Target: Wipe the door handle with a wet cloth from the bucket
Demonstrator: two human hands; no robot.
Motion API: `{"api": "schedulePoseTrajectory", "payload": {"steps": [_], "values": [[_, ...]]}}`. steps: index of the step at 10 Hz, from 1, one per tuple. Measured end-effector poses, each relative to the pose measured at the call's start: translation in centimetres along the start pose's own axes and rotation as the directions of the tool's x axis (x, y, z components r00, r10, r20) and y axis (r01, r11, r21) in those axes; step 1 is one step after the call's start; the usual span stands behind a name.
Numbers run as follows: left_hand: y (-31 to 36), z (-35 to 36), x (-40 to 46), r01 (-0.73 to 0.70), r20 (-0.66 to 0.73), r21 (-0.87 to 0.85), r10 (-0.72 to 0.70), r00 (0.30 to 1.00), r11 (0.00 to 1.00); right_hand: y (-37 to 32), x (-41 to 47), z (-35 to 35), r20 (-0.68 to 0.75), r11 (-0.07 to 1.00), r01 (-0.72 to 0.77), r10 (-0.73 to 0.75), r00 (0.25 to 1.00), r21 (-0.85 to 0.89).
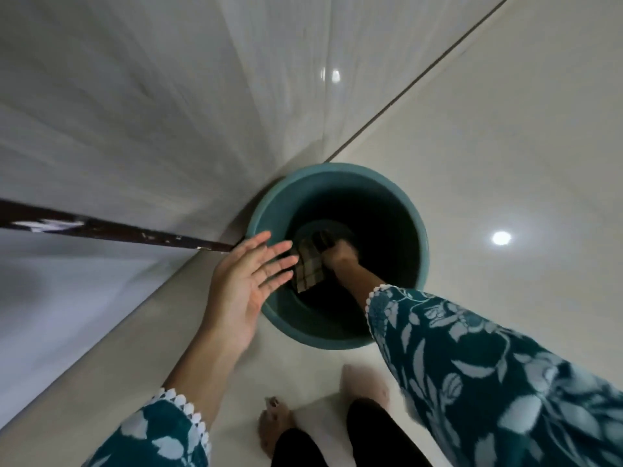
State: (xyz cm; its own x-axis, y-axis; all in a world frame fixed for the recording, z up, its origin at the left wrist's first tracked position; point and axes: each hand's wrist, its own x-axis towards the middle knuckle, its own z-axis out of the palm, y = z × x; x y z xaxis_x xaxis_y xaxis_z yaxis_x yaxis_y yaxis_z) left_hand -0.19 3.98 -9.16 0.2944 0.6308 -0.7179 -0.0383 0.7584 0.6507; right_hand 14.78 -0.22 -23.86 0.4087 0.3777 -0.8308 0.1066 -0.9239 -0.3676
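A teal bucket (266, 210) stands on the pale floor against the wall, seen from straight above. My right hand (338, 256) reaches down inside it and is closed on a checkered cloth (308, 266), which hangs from the fingers within the dark interior. My left hand (251, 284) hovers over the bucket's left rim, palm up and fingers spread, holding nothing and just short of the cloth. No door handle is in view.
A light tiled wall (168, 96) rises at the left, with a dark brown door edge (111, 229) running along it toward the bucket. Glossy floor tiles (505, 146) spread to the right. My bare feet (274, 429) stand just below the bucket.
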Motion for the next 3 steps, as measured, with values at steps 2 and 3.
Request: {"api": "schedulePoseTrajectory", "payload": {"steps": [2, 3], "values": [[0.0, -1.0, -1.4, 0.012, -0.039, -0.001, -0.012, 0.999, 1.000, 0.4, -1.5, -1.6, 0.086, 0.925, -0.164, 0.143, 0.986, 0.343], [2.7, -0.5, -5.6, 0.062, -0.071, -0.052, -0.065, 0.995, 0.997, -0.8, -8.0, -5.1, 0.131, 0.867, -0.184, 0.138, 0.982, 0.462]]}}
